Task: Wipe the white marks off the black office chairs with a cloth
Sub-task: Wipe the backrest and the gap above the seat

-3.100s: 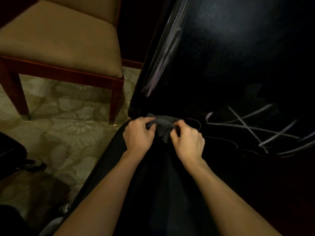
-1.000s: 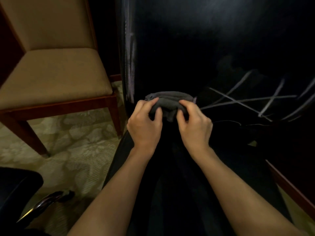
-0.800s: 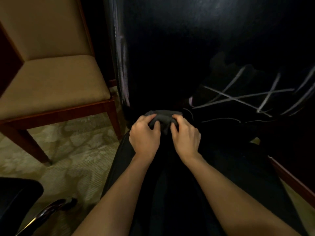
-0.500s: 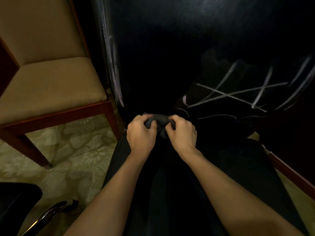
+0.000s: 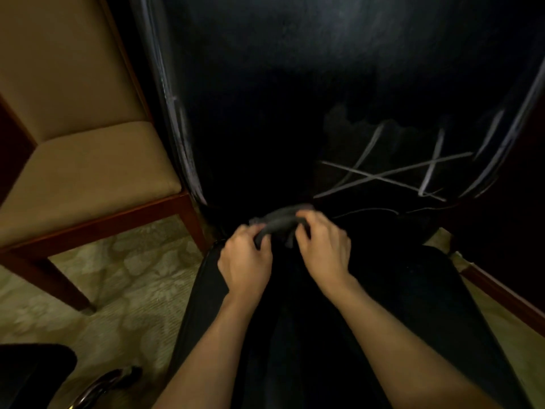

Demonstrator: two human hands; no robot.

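A black office chair [image 5: 280, 98] fills the middle of the head view, its backrest upright and its seat running toward me. Crossed white marks [image 5: 392, 172] lie on the lower right of the backrest, and fainter white streaks run down its left edge [image 5: 185, 149]. A bunched dark grey cloth [image 5: 278, 221] sits where backrest meets seat. My left hand [image 5: 246, 262] grips its left end. My right hand [image 5: 323, 246] grips its right end, fingers curled over the top. The marks lie to the right of both hands.
A tan upholstered chair with a dark wood frame [image 5: 88, 172] stands close on the left, over patterned beige carpet [image 5: 124, 290]. Another black chair's part and a chrome base arm [image 5: 100, 385] sit at the bottom left. A wooden baseboard [image 5: 507, 299] runs on the right.
Both hands keep hold of the cloth at the seat crease. The view has shifted, so the chair and its marks sit more centred. The hands have spread slightly apart on the cloth.
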